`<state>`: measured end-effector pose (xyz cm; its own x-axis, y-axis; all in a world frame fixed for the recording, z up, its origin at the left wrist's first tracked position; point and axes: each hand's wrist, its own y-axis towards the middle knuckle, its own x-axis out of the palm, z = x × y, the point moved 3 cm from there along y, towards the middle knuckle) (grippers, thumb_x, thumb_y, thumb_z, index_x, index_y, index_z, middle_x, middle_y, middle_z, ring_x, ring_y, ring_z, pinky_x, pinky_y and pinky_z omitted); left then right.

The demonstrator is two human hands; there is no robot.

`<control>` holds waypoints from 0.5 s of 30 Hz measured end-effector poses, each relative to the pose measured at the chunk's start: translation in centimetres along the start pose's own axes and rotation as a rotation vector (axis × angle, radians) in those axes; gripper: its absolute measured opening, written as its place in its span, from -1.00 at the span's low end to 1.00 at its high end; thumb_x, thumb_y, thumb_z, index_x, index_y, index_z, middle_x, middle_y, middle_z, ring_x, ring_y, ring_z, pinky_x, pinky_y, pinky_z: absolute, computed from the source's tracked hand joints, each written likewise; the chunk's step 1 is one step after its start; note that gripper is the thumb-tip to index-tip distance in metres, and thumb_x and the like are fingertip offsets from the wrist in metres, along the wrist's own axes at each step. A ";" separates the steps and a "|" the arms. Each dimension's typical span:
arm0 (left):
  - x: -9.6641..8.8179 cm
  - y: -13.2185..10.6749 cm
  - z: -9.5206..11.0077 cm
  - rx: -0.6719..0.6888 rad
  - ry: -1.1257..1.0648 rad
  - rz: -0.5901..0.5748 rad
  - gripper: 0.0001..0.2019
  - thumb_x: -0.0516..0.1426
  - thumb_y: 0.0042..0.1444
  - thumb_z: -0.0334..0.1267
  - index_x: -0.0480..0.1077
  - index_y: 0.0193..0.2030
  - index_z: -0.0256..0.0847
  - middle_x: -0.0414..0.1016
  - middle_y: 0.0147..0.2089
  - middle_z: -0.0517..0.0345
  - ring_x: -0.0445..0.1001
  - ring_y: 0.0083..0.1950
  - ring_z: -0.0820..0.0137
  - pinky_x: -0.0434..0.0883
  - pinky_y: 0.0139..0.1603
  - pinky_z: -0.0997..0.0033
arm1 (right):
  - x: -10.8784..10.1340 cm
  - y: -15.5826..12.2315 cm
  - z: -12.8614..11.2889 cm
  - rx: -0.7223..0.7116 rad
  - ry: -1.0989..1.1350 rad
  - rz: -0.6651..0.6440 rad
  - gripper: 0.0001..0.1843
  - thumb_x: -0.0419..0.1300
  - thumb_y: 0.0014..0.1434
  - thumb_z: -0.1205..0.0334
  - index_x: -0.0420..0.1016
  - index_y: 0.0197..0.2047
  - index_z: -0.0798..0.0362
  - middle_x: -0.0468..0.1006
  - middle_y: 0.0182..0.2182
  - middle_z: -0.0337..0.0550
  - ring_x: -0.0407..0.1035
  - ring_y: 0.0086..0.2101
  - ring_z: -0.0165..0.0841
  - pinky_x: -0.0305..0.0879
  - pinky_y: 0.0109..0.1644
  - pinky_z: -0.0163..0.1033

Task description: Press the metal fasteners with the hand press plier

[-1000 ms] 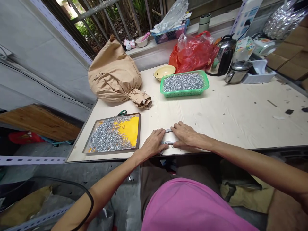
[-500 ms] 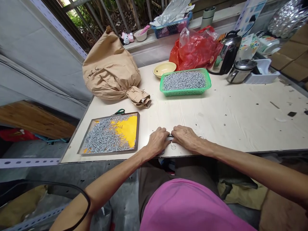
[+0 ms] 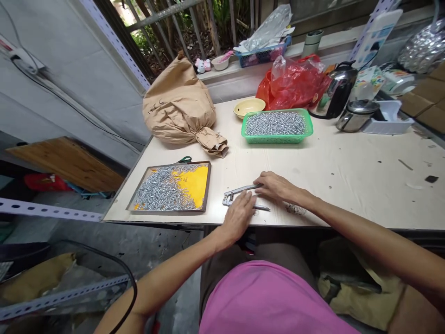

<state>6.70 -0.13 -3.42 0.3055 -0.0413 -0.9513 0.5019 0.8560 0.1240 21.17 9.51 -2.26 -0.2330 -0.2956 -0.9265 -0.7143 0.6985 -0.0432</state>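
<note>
A silver spring-loaded hand tool like pliers lies on the table near its front edge, its two handles spread and its spring end pointing left. My left hand rests across it, fingers stretched out over the handles. At the end of the upper handle is my right hand, with bent fingers closed around the tip; the thumb is mostly hidden. Beside my right wrist lies a small tangle of thin pieces, too small to name. Left of my hands, a shallow tray holds many small silver metal pins over a yellow sheet.
A green basket full of similar pins stands farther back. Behind it are a yellow bowl, a red plastic bag and a kettle. A tied brown paper sack sits at the back left; green-handled scissors lie behind the tray.
My hands were close together, covering the tool. Now the right hand is higher and the left flatter, with the tool's spread handles exposed. The view has shifted slightly.
</note>
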 end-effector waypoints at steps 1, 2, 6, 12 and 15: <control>0.4 -0.4 0.6 0.014 -0.030 0.018 -0.65 -0.05 0.28 -0.31 0.21 0.18 -0.27 0.27 0.25 -0.14 0.13 0.34 0.18 0.21 0.28 0.08 | 0.1 0.3 0.3 0.026 -0.016 0.031 -0.76 0.05 0.27 0.19 0.51 -0.17 0.09 0.46 -0.25 -0.05 0.30 -0.18 -0.28 0.16 -0.15 -0.25; 0.7 -0.6 1.2 0.019 -0.059 0.031 -0.66 -0.07 0.29 -0.30 0.22 0.18 -0.26 0.30 0.23 -0.13 0.15 0.33 0.19 0.20 0.28 0.06 | 0.1 0.6 0.6 0.052 -0.040 0.063 -0.78 0.06 0.26 0.22 0.51 -0.20 0.09 0.47 -0.25 -0.06 0.29 -0.18 -0.28 0.15 -0.15 -0.24; 1.0 -0.8 2.4 0.000 -0.117 0.053 -0.67 -0.06 0.29 -0.25 0.24 0.15 -0.24 0.38 0.15 -0.10 0.24 0.28 0.20 0.18 0.30 0.02 | -0.6 2.4 0.6 0.116 -0.153 0.132 -0.79 0.08 0.25 0.18 0.51 -0.23 0.06 0.50 -0.23 -0.08 0.26 -0.16 -0.21 0.12 -0.14 -0.17; 1.7 -1.2 2.1 -0.016 -0.142 0.063 -0.65 -0.02 0.26 -0.22 0.26 0.14 -0.27 0.40 0.11 -0.15 0.32 0.20 0.12 0.29 0.20 0.01 | -0.2 3.6 -6.1 -0.281 -0.154 -0.012 -0.82 0.13 0.20 0.25 0.54 -0.16 -0.04 0.46 -0.18 -0.09 0.21 -0.17 -0.26 0.08 -0.19 -0.21; 2.9 -1.7 2.0 -0.049 -0.127 0.045 -0.65 -0.02 0.26 -0.19 0.31 0.11 -0.30 0.44 0.06 -0.17 0.39 0.12 0.06 0.34 0.11 0.00 | 1.4 3.7 -9.6 -0.484 -0.200 -0.104 -0.89 0.19 0.15 0.23 0.56 -0.34 -0.03 0.45 -0.24 -0.08 0.16 -0.17 -0.23 0.06 -0.23 -0.19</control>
<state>8.36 -2.76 -5.86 0.4286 -0.0648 -0.9011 0.4463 0.8824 0.1488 11.85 5.41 -0.08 -0.0483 -0.1842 -0.9817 -0.9606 0.2778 -0.0049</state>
